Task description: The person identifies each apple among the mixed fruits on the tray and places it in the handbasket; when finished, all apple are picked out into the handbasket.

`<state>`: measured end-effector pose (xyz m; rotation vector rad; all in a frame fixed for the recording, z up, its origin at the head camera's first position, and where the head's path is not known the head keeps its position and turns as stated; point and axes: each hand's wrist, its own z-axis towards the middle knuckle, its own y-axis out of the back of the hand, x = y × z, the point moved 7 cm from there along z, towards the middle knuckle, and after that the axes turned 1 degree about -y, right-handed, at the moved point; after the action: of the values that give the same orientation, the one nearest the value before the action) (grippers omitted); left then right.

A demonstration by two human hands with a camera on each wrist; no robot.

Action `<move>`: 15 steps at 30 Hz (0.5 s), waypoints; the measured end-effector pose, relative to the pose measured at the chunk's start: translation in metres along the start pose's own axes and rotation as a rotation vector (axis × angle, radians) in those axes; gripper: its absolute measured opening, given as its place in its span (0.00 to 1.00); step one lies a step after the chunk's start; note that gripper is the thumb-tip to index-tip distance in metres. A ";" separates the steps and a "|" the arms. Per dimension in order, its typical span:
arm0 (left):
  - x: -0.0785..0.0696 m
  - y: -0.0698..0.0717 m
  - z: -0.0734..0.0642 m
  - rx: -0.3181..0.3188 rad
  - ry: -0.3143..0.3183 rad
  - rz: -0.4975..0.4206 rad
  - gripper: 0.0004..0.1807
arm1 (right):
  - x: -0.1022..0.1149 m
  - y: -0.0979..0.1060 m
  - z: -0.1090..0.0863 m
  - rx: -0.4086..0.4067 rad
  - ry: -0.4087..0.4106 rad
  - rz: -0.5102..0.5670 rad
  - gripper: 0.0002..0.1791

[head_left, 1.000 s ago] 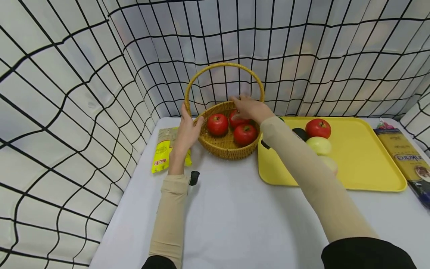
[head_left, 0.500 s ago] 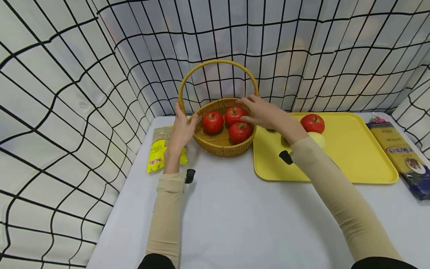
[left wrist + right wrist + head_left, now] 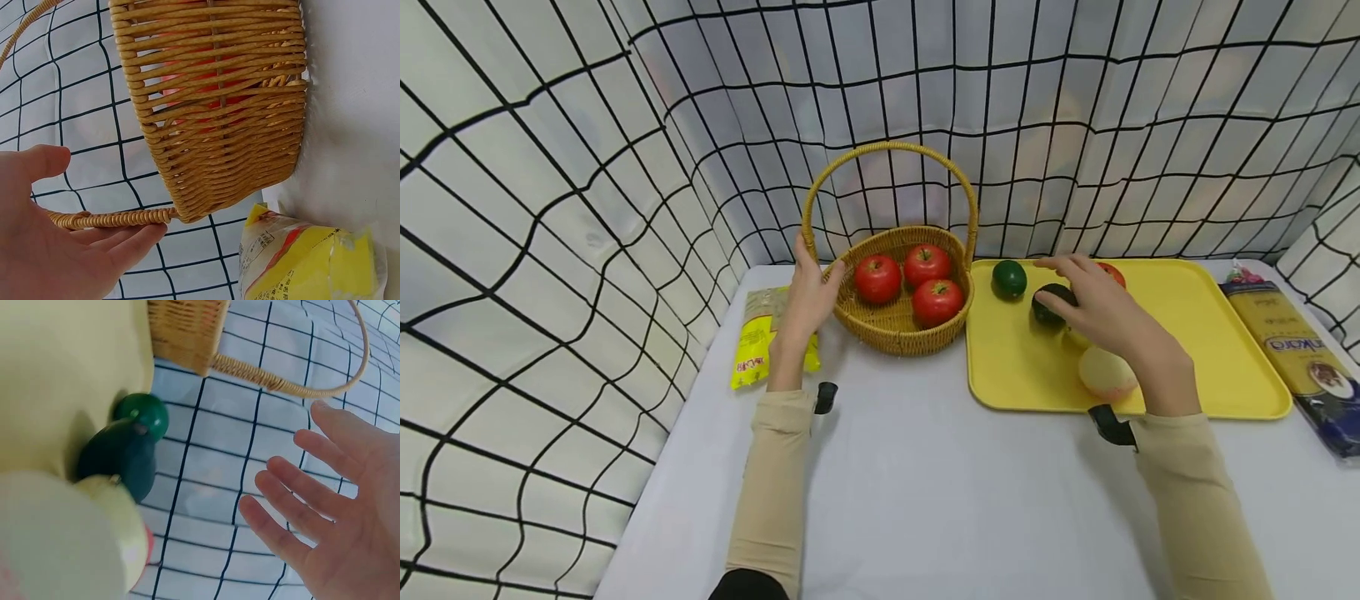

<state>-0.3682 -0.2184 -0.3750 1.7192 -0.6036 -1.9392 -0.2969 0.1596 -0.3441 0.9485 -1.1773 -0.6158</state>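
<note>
A wicker basket [image 3: 898, 340] with a tall arched handle [image 3: 891, 147] holds three red tomatoes [image 3: 937, 302]. My left hand [image 3: 808, 304] is at its left side. In the left wrist view, its fairly straight fingers lie against the foot of the handle, thumb apart. My right hand [image 3: 1108, 321] hovers over the yellow tray [image 3: 1210, 350], fingers spread and holding nothing in the right wrist view. Under and around it are a dark green avocado-like fruit [image 3: 1052, 303], a round pale fruit [image 3: 1105, 373], a pale yellow-green fruit [image 3: 119, 519] and a partly hidden red tomato [image 3: 1112, 273].
A smaller green fruit [image 3: 1009, 279] lies at the tray's back left corner. Left of the basket is a yellow packet [image 3: 752, 350]; a gold and blue bag [image 3: 1288, 342] lies right of the tray. Black netting [image 3: 1037, 131] rises behind and to the left of the table.
My right hand has left the tomato in the basket and moved right, over the fruit on the tray. My left hand stays at the handle.
</note>
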 end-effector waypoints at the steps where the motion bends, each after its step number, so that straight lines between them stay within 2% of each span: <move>1: 0.000 0.001 0.000 -0.003 0.004 0.006 0.49 | -0.002 0.001 -0.002 -0.004 0.001 -0.002 0.31; 10: 0.000 0.006 0.001 -0.014 -0.007 0.009 0.48 | -0.021 0.007 -0.009 -0.025 -0.019 -0.032 0.30; 15: -0.002 0.002 0.000 -0.004 -0.019 0.014 0.49 | -0.027 0.017 -0.020 -0.055 -0.043 -0.086 0.31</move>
<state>-0.3682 -0.2186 -0.3717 1.6912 -0.6165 -1.9474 -0.2868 0.1959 -0.3445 0.9465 -1.1565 -0.7378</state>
